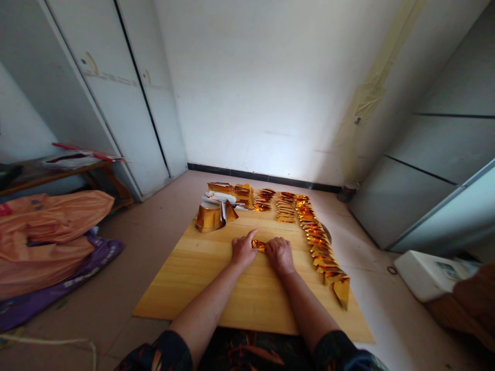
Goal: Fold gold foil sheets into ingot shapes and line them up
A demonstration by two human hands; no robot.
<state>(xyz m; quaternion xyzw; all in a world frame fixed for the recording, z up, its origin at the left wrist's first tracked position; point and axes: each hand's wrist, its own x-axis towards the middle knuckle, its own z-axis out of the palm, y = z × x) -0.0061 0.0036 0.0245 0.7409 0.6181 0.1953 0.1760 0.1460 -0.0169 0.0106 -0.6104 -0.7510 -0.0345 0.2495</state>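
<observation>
Between my two hands, just above or on the wooden board (pixel 185 278), is a small piece of folded gold foil paper (pixel 259 246). My left hand (pixel 244 249) grips its left end, with the thumb raised along the top. At the right end, the curled fingers of my right hand (pixel 280 253) are closed on the same piece. Part of the foil is hidden by the fingers. A long row of folded gold foil pieces (pixel 319 242) runs down the board's right side, with shorter rows (pixel 286 207) behind it.
A curled stack of gold foil sheets (pixel 209 216) stands at the board's back left, beside white paper (pixel 219 197) and more foil stacks (pixel 243 195). Orange and purple bags (pixel 58 242) lie on the floor at left. A white box (pixel 429 275) stands at right.
</observation>
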